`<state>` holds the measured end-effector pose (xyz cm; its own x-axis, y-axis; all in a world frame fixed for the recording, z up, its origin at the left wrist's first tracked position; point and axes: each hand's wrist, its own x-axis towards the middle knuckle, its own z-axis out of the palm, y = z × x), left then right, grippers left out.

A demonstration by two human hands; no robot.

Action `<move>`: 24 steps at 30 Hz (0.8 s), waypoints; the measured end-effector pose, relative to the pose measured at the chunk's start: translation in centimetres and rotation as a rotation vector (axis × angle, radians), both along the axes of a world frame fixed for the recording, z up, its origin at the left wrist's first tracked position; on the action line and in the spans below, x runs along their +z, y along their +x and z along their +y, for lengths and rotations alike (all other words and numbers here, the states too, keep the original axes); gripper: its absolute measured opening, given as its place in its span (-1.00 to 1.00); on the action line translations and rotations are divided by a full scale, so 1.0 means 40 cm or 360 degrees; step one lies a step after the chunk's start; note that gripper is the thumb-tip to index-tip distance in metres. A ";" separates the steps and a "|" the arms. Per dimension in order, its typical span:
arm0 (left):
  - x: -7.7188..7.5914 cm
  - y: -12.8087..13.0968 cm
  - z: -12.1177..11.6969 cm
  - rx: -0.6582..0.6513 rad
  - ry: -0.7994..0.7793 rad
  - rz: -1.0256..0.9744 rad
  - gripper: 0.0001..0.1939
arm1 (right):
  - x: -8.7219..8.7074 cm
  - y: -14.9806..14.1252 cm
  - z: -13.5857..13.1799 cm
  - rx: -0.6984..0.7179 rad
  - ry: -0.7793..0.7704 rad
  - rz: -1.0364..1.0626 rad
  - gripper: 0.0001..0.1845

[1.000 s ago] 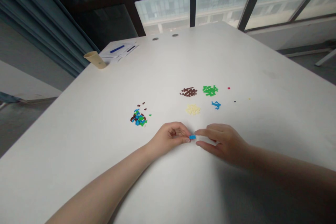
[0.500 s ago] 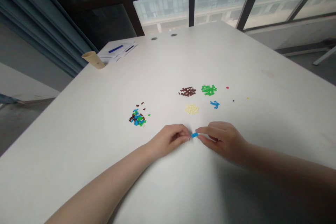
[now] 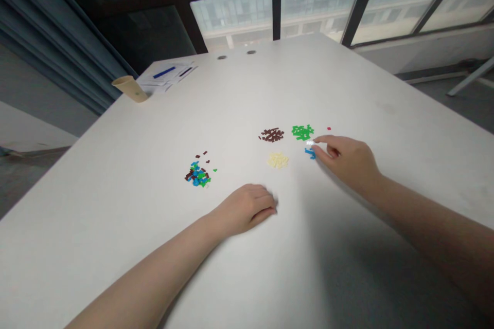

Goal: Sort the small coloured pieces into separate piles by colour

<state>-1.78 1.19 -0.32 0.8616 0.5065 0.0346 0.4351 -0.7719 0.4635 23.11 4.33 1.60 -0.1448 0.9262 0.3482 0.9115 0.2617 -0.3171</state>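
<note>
My right hand [image 3: 345,159] reaches over the table, its thumb and forefinger apart at a small pile of blue plastic bricks [image 3: 310,153]. Just above those fingertips lies a green brick pile [image 3: 303,132]. My left hand [image 3: 245,209] rests on the white table [image 3: 231,267] with its fingers curled, slightly blurred, and no object shows in it. Left of it is a mixed pile of blue, green and brown bricks [image 3: 197,174]. A brown pile [image 3: 271,135] and a cream pile [image 3: 278,160] lie between my hands and the green pile.
A single small red brick [image 3: 329,128] lies right of the green pile. A paper cup [image 3: 129,88] lies on its side near papers with a blue pen [image 3: 164,73] at the far table corner. Two grommet holes sit in the far edge. Windows stand beyond.
My right hand has moved forward from the middle to the blue pile, and the blue brick held between my hands no longer shows. My left hand has let go and stayed nearby.
</note>
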 end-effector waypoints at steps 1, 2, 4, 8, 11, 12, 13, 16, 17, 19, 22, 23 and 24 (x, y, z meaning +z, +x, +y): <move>0.001 0.000 0.000 -0.0003 0.0007 0.0003 -0.77 | 0.003 0.013 0.017 -0.0141 -0.0085 -0.0062 -0.73; 0.002 0.000 0.000 -0.0007 0.0019 0.0006 -0.77 | 0.002 0.024 0.030 -0.0232 -0.0168 -0.0127 -0.73; 0.003 0.000 -0.001 -0.0012 0.0051 0.0017 -0.77 | -0.006 0.037 0.045 -0.0302 -0.0290 -0.0239 -0.72; 0.004 0.000 -0.002 -0.0017 0.0103 0.0039 -0.76 | -0.030 0.041 0.048 -0.0329 -0.0371 -0.0345 -0.70; 0.003 0.000 -0.002 -0.0013 0.0118 0.0021 -0.75 | -0.039 0.041 0.048 -0.0331 -0.0392 -0.0377 -0.71; 0.003 0.000 -0.002 -0.0011 0.0119 0.0014 -0.75 | -0.040 0.041 0.049 -0.0325 -0.0401 -0.0384 -0.71; 0.003 0.001 -0.002 -0.0009 0.0118 0.0010 -0.75 | -0.040 0.042 0.049 -0.0316 -0.0407 -0.0390 -0.71; 0.004 0.001 -0.002 -0.0004 0.0111 0.0004 -0.75 | -0.036 0.043 0.048 -0.0274 -0.0438 -0.0409 -0.70; 0.005 0.001 -0.002 -0.0005 0.0108 0.0008 -0.75 | -0.034 0.042 0.047 -0.0257 -0.0452 -0.0416 -0.70; 0.005 0.001 -0.002 -0.0009 0.0106 0.0024 -0.75 | -0.028 0.040 0.042 -0.0228 -0.0492 -0.0433 -0.70; 0.004 0.001 -0.002 -0.0012 0.0113 0.0037 -0.74 | -0.020 0.035 0.032 -0.0188 -0.0555 -0.0463 -0.70; 0.003 0.001 -0.002 -0.0012 0.0117 0.0031 -0.74 | -0.018 0.034 0.030 -0.0176 -0.0571 -0.0474 -0.70; 0.002 0.001 -0.001 -0.0013 0.0120 0.0024 -0.74 | -0.017 0.033 0.028 -0.0164 -0.0582 -0.0486 -0.70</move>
<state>-1.72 1.14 -0.23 0.8665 0.4956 0.0591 0.4350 -0.8079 0.3975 24.43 5.45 0.92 -0.0906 0.9948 -0.0469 0.9926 0.0864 -0.0855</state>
